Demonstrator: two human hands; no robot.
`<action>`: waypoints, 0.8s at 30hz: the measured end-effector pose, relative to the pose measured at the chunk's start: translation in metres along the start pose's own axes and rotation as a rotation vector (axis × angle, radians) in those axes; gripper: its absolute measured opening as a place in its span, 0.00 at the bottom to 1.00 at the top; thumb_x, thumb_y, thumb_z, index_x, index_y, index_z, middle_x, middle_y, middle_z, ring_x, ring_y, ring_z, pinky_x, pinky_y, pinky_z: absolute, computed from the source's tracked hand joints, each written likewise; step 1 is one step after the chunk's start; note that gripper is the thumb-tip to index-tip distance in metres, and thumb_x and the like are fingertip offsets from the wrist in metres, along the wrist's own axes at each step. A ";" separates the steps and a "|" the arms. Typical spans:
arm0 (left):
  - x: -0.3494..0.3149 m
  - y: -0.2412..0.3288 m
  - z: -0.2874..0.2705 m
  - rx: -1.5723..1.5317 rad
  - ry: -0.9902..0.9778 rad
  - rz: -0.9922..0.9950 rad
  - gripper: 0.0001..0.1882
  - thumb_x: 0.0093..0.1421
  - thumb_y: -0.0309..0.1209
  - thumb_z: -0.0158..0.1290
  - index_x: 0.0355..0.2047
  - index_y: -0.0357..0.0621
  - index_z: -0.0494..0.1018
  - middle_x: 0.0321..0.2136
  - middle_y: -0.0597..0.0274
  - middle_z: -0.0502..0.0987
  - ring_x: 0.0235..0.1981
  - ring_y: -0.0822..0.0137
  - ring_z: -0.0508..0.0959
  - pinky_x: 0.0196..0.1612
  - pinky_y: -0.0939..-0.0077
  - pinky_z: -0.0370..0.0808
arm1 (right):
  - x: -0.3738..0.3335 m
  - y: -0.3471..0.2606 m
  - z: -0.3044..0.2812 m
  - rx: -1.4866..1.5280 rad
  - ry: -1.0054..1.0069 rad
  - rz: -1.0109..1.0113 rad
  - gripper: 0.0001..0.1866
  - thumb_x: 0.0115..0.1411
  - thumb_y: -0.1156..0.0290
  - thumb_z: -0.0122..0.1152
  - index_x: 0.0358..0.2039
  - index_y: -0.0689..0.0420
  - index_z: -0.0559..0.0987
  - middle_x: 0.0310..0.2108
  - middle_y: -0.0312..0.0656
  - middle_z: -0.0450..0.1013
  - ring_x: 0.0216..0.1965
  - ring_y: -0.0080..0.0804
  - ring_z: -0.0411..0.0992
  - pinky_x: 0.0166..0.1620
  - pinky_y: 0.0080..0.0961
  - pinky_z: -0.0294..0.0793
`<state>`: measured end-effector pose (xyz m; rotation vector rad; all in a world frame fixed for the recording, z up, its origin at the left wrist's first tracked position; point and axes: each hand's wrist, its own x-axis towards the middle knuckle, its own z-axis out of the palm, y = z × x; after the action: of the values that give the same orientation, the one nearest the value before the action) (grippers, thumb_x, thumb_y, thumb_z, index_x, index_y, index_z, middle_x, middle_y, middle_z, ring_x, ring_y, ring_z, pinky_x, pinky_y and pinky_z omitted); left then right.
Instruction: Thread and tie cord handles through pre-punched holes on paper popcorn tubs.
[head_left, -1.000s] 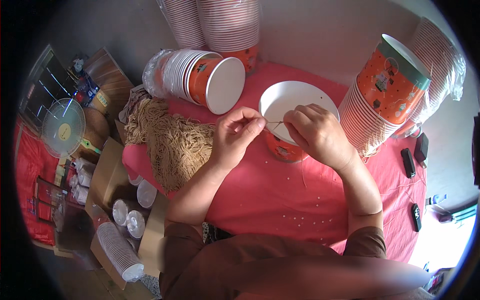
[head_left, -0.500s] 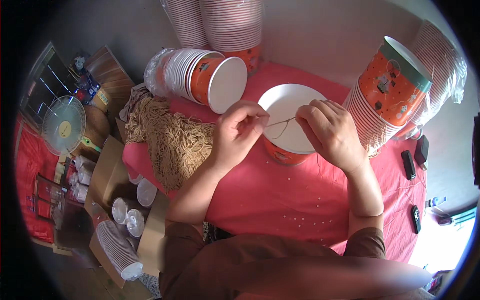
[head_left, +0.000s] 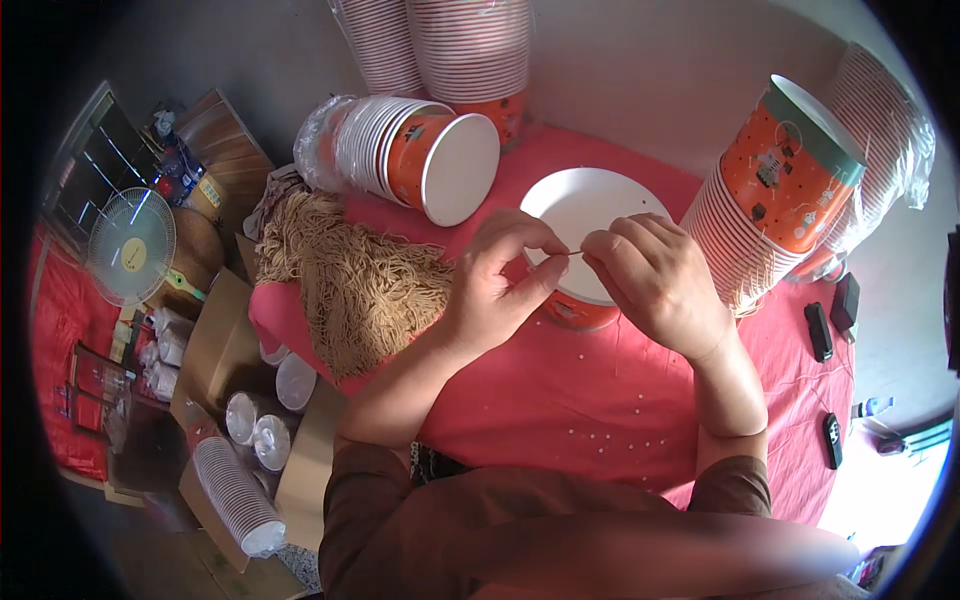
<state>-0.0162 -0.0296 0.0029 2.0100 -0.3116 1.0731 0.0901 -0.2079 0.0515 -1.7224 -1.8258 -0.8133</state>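
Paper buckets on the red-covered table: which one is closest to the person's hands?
The upright orange paper bucket partly hidden by the left hand and right hand. It stands alone, mouth facing up; the others are nested in stacks.

You are in what looks like a home workshop: stacked tubs (head_left: 752,225) and yarn (head_left: 365,285) are on a cloth-covered table (head_left: 510,400), near a household fan (head_left: 132,250) and a box (head_left: 213,335).
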 end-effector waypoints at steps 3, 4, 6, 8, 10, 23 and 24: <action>0.008 0.001 -0.008 0.105 -0.036 0.116 0.07 0.51 0.21 0.62 0.30 0.41 0.75 0.32 0.63 0.79 0.38 0.60 0.76 0.45 0.66 0.71 | -0.002 0.002 0.003 -0.046 -0.019 -0.024 0.13 0.50 0.73 0.59 0.38 0.59 0.74 0.31 0.39 0.72 0.33 0.36 0.76 0.40 0.33 0.77; 0.008 0.001 -0.009 0.105 -0.036 0.116 0.07 0.51 0.21 0.62 0.30 0.41 0.75 0.32 0.63 0.79 0.38 0.60 0.76 0.45 0.66 0.71 | -0.001 0.002 0.002 -0.072 -0.024 -0.048 0.14 0.50 0.72 0.59 0.38 0.59 0.75 0.31 0.39 0.72 0.33 0.36 0.76 0.40 0.32 0.77; 0.008 0.000 -0.011 0.203 -0.073 0.106 0.07 0.50 0.22 0.61 0.29 0.41 0.75 0.32 0.62 0.78 0.39 0.59 0.76 0.48 0.65 0.70 | 0.001 0.001 -0.001 -0.098 -0.031 -0.070 0.14 0.50 0.72 0.59 0.39 0.59 0.75 0.31 0.39 0.71 0.33 0.36 0.76 0.40 0.32 0.76; 0.009 -0.002 -0.013 0.190 -0.075 0.090 0.07 0.49 0.21 0.61 0.29 0.41 0.75 0.33 0.62 0.78 0.40 0.60 0.75 0.48 0.65 0.70 | 0.001 0.001 -0.006 -0.127 0.012 -0.052 0.14 0.49 0.72 0.60 0.39 0.59 0.75 0.30 0.38 0.71 0.33 0.36 0.75 0.40 0.31 0.76; 0.007 -0.003 -0.017 0.175 -0.077 0.074 0.07 0.49 0.21 0.61 0.28 0.42 0.75 0.34 0.62 0.78 0.41 0.60 0.75 0.48 0.66 0.70 | 0.000 0.005 -0.012 -0.137 0.032 -0.030 0.14 0.50 0.72 0.59 0.38 0.59 0.75 0.29 0.39 0.70 0.32 0.36 0.75 0.38 0.33 0.76; 0.005 -0.002 -0.026 0.142 -0.316 -0.140 0.05 0.51 0.21 0.61 0.29 0.39 0.77 0.32 0.62 0.77 0.41 0.63 0.75 0.48 0.69 0.70 | -0.001 0.027 -0.039 -0.233 0.270 0.069 0.10 0.53 0.80 0.65 0.35 0.59 0.75 0.24 0.41 0.70 0.24 0.40 0.72 0.28 0.35 0.70; 0.005 -0.002 -0.027 0.125 -0.325 -0.142 0.05 0.51 0.21 0.60 0.29 0.39 0.78 0.31 0.62 0.77 0.40 0.63 0.76 0.48 0.69 0.70 | -0.001 0.027 -0.039 -0.227 0.268 0.064 0.09 0.53 0.79 0.64 0.35 0.59 0.75 0.25 0.41 0.71 0.24 0.40 0.73 0.28 0.34 0.70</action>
<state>-0.0274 -0.0072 0.0135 2.2834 -0.2701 0.6915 0.1152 -0.2360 0.0798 -1.7006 -1.5404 -1.1998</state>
